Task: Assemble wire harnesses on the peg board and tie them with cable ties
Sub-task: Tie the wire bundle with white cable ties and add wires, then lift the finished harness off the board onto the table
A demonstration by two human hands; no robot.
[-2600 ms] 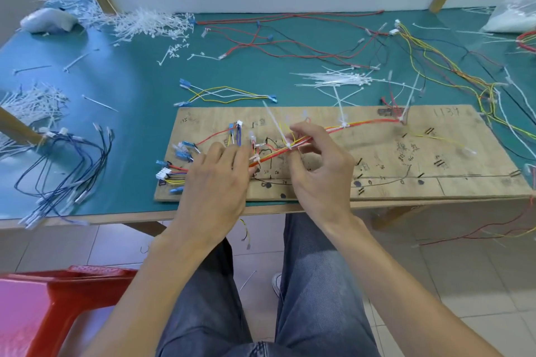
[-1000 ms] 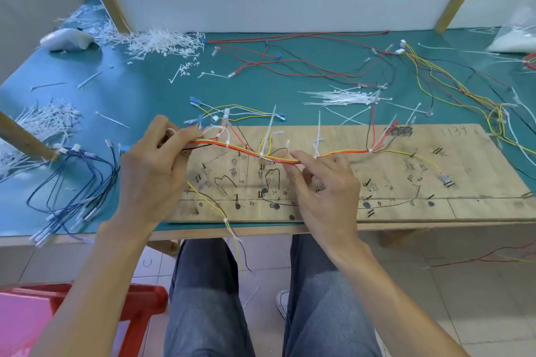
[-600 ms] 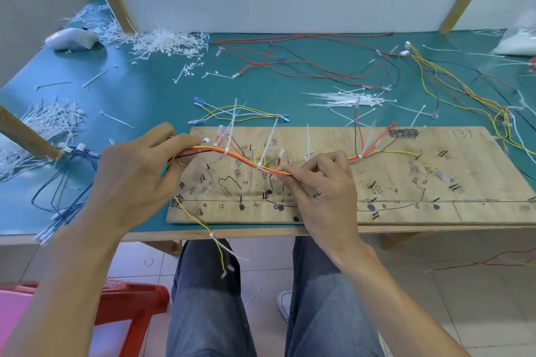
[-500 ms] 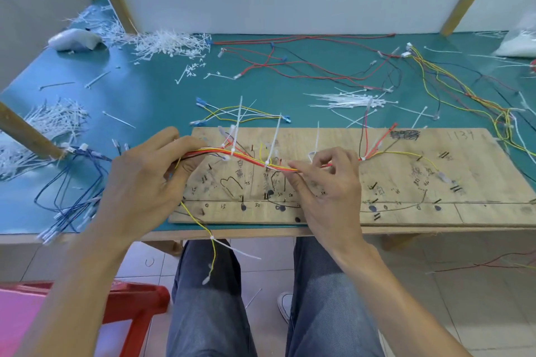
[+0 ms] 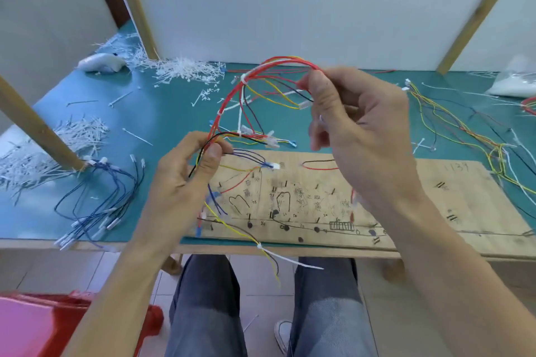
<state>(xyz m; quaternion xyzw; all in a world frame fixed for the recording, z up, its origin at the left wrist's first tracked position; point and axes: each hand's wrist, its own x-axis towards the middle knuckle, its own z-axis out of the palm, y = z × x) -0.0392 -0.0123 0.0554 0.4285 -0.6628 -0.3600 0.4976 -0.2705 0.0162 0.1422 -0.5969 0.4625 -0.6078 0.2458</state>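
- The wire harness (image 5: 232,97), a bundle of red, orange and yellow wires, is held up in an arch between both hands, above the table and clear of the peg board (image 5: 435,206).
- The lower end of the arch is pinched by the left hand (image 5: 185,182) between thumb and curled fingers, just over the board's left end.
- The upper end is pinched by the right hand (image 5: 359,136) between thumb and forefinger; the other fingers are loosely curled.
- White cable ties (image 5: 245,80) are cinched round the bundle at several places, with long tails sticking out.
- Thinner branch wires hang inside the arch, one ending in a small white plug (image 5: 303,106).
- A yellow wire (image 5: 232,224) trails from below the left hand across the board and over the table's front edge, with a tied cable tie on it.
- The peg board lies flat along the front edge of the green table (image 5: 174,107) and is covered with pen marks.
- A red and black wire loop (image 5: 319,164) lies on the board.
- A bunch of blue wires (image 5: 98,200) lies left of the board.
- A heap of white tie scraps (image 5: 185,69) lies at the back left.
- A tangle of coloured wires (image 5: 464,130) is spread on the right.
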